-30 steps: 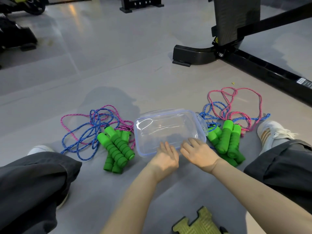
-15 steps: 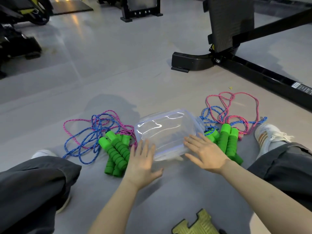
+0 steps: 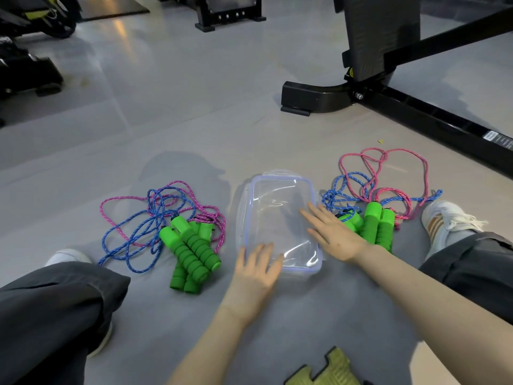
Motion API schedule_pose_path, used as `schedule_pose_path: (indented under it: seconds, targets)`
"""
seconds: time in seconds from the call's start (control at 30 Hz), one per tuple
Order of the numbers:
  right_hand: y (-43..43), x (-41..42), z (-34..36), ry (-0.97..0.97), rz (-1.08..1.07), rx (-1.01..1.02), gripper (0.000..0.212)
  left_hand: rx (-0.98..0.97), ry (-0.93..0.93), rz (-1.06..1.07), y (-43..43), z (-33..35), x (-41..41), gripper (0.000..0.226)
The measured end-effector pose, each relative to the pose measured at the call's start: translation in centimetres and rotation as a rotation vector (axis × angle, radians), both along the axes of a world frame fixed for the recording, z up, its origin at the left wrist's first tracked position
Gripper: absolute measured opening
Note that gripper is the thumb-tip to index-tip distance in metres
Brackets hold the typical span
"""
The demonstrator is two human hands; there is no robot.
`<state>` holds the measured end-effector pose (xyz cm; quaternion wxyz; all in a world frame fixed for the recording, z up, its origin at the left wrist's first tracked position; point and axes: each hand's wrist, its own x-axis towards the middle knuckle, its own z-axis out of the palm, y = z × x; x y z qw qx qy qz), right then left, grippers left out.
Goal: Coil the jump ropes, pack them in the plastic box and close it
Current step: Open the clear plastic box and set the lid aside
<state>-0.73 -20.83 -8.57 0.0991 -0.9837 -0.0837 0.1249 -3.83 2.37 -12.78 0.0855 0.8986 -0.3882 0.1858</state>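
A clear plastic box with a pale blue rim lies on the grey floor between my legs, its long side now pointing away from me. My left hand lies flat with straight fingers on the box's near left corner. My right hand lies flat with straight fingers on its right edge. Left of the box is a loose tangle of pink and blue jump ropes with green foam handles. A second tangle of pink and blue ropes with green handles lies right of the box.
My knees in dark trousers and white shoes flank the area. A black gym machine base and its long rail stand behind on the right. A yellow-green foam mat piece lies near me.
The box has turned from lying crosswise to lying lengthwise. Both hands shifted with it, the left to the near corner, the right along the right edge.
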Motion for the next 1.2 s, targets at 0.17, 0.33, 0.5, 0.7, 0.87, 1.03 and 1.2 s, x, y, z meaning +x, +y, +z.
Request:
schedule_pose_path:
  seconds: [0.17,0.33,0.5,0.7,0.87,1.03,1.2]
  targets:
    - [1.2,-1.0,-0.6,-0.475,0.264,-0.204,0.044,0.092,-0.100,-0.006,1.5,0.1,0.7,0.042]
    - [3.9,-4.8,-3.0,-0.636,0.519,-0.186,0.039,0.193,-0.095,0.008,0.9,0.2,0.9,0.040]
    - [2.9,-4.8,-3.5,-0.826,0.559,-0.214,0.020,0.341,-0.102,0.057,-0.4,0.5,0.7,0.053]
    - [3.1,-4.3,-2.0,-0.721,0.613,-0.266,0.035,0.635,-0.204,0.006,-1.0,2.0,1.5,0.051]
    - [3.4,-3.9,-1.7,-0.719,0.705,-0.423,0.066,0.759,-0.292,-0.043,-1.1,2.4,1.6,0.045]
    - [3.8,-3.1,-0.8,-0.552,0.776,-0.456,0.005,0.727,-0.286,-0.124,-1.1,3.5,2.0,0.041]
    - [3.5,-4.4,-0.7,-0.548,0.470,-0.133,0.037,0.453,-0.018,0.008,-0.2,2.1,1.2,0.055]
